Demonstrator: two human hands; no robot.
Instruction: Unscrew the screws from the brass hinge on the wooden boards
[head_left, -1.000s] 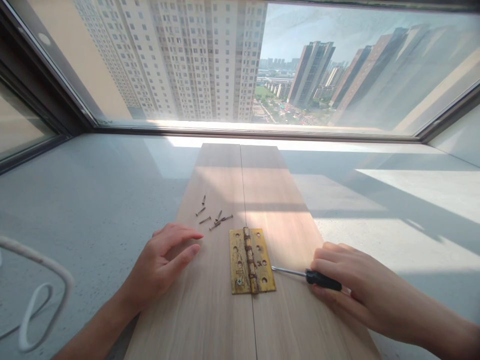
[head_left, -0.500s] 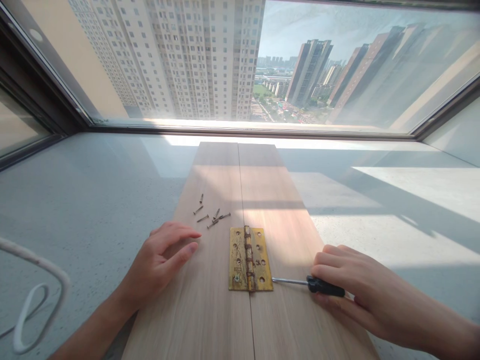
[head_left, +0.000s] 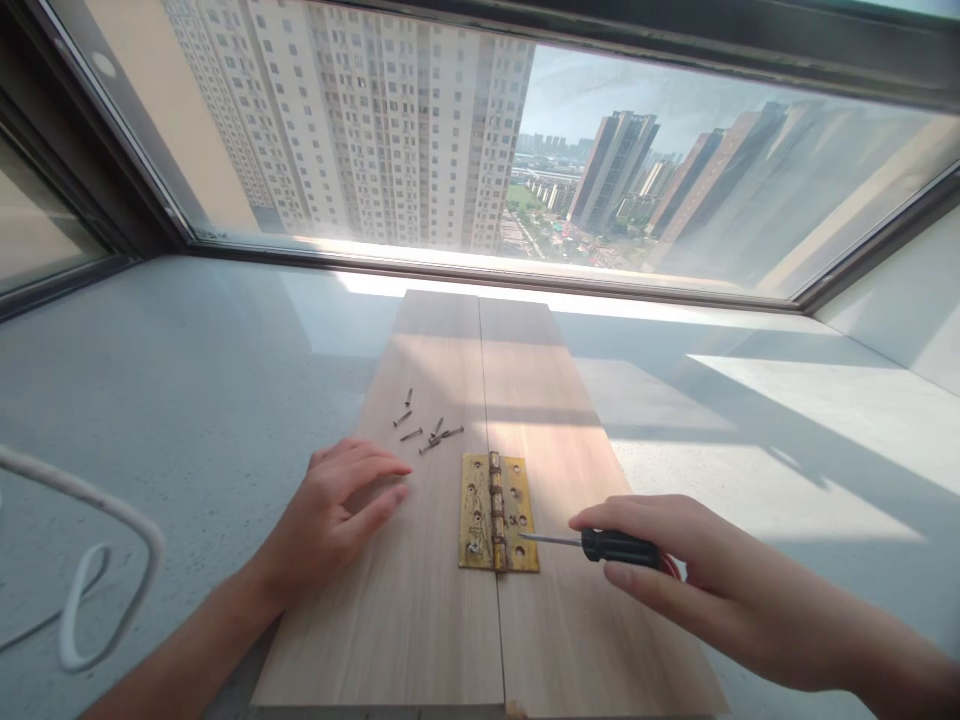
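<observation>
My right hand (head_left: 675, 570) grips the black handle of a screwdriver (head_left: 619, 546), whose metal shaft points left over the right leaf of a brass hinge (head_left: 499, 512). Whether the tip touches the leaf I cannot tell. The worn hinge lies flat across the seam between two pale wooden boards (head_left: 420, 610). One screw (head_left: 474, 547) sits in the lower left hole of the hinge. Beside the loose screws (head_left: 411, 434) on the left board rests my left hand (head_left: 349, 510), fingers apart and holding nothing.
The boards lie on a light speckled windowsill (head_left: 247, 380) in front of a large window (head_left: 420, 150). A white cable (head_left: 112, 515) loops at the left edge. Sunlight and shadow bands cross the boards and sill.
My right hand has lifted the screwdriver off the board and moved it left, so its tip is now over the hinge. My left hand stays near the screws. The view has tilted slightly.
</observation>
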